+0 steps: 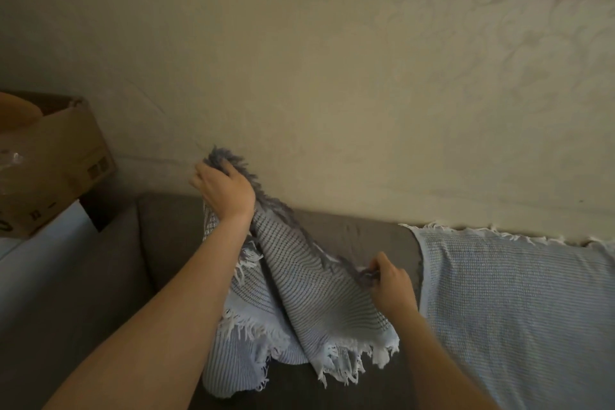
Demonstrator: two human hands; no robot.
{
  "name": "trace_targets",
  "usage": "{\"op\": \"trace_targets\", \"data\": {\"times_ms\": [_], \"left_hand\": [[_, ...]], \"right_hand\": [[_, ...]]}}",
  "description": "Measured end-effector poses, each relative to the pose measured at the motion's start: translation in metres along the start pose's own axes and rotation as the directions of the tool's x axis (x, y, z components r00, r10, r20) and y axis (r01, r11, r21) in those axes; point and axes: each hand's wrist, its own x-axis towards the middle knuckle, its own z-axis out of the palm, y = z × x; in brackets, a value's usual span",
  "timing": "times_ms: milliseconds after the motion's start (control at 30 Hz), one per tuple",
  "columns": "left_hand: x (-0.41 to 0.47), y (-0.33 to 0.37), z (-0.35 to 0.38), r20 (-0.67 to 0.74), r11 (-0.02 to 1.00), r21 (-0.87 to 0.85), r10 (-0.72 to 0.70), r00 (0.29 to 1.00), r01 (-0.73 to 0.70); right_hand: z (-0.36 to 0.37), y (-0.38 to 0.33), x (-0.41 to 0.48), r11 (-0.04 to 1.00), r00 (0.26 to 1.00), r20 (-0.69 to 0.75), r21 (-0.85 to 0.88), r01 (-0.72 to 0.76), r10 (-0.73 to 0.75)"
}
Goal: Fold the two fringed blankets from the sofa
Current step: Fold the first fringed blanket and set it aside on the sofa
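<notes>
L hand (226, 191) & R hand (392, 286) each clenched on striped blanket's (299, 283) fringed edge, over sofa (159, 243); 2nd blanket (515, 303) draped beside.

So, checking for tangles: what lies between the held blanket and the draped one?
Head view: bare sofa back and the right hand gripping the held blanket; the draped blanket hangs apart.

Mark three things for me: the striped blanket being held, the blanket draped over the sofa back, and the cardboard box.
striped blanket (299, 293), head view, on its ribbed middle panel.
draped blanket (515, 293), head view, on its flat woven front.
cardboard box (66, 156), head view, on its side wall.
</notes>
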Motion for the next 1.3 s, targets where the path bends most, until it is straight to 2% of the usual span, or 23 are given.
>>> {"op": "trace_targets", "data": {"times_ms": [133,267,333,400,433,533,567,633,767,867,1167,1300], "left_hand": [[0.0,-0.012,0.001,0.07,0.993,0.04,0.109,0.992,-0.112],[-0.003,-0.019,-0.001,0.311,0.993,0.12,-0.022,0.95,-0.016],[-0.008,-0.025,-0.003,0.514,0.99,0.113,-0.128,0.848,0.081],[-0.018,-0.029,-0.006,0.733,0.986,0.07,-0.153,0.663,0.151],[-0.022,-0.033,-0.006,0.804,0.993,0.073,-0.115,0.584,0.095],[-0.04,-0.03,-0.01,0.913,0.958,0.103,0.016,0.408,-0.267],[-0.045,-0.027,-0.011,0.93,0.947,0.079,0.043,0.364,-0.312],[-0.053,-0.026,-0.012,0.944,0.953,0.019,0.083,0.32,-0.303],[-0.061,-0.027,-0.013,0.946,0.966,-0.03,0.111,0.306,-0.257],[-0.064,-0.028,-0.014,0.946,0.96,-0.059,0.14,0.291,-0.273],[-0.065,-0.029,-0.015,0.92,0.975,-0.061,0.138,0.368,-0.213],[-0.067,-0.027,-0.016,0.921,0.977,-0.126,0.18,0.345,-0.174]], "right_hand": [[-0.003,-0.029,0.005,0.972,0.983,-0.166,0.205,0.111,-0.077],[-0.026,-0.067,0.014,0.92,0.955,-0.266,0.325,0.217,-0.132],[-0.039,-0.083,0.017,0.886,0.937,-0.299,0.365,0.285,-0.179],[-0.052,-0.1,0.02,0.856,0.93,-0.293,0.398,0.33,-0.222],[-0.057,-0.108,0.021,0.847,0.929,-0.284,0.408,0.341,-0.237],[-0.069,-0.128,0.024,0.833,0.918,-0.288,0.407,0.375,-0.273],[-0.072,-0.133,0.024,0.832,0.917,-0.287,0.406,0.378,-0.276],[-0.075,-0.14,0.023,0.833,0.927,-0.263,0.422,0.359,-0.267],[-0.072,-0.141,0.022,0.833,0.955,-0.207,0.473,0.288,-0.213],[-0.069,-0.138,0.023,0.831,0.962,-0.195,0.489,0.265,-0.192],[-0.079,-0.141,0.022,0.761,0.964,-0.123,0.594,0.261,-0.235],[-0.08,-0.14,0.024,0.721,0.969,-0.081,0.655,0.227,-0.233]]}}
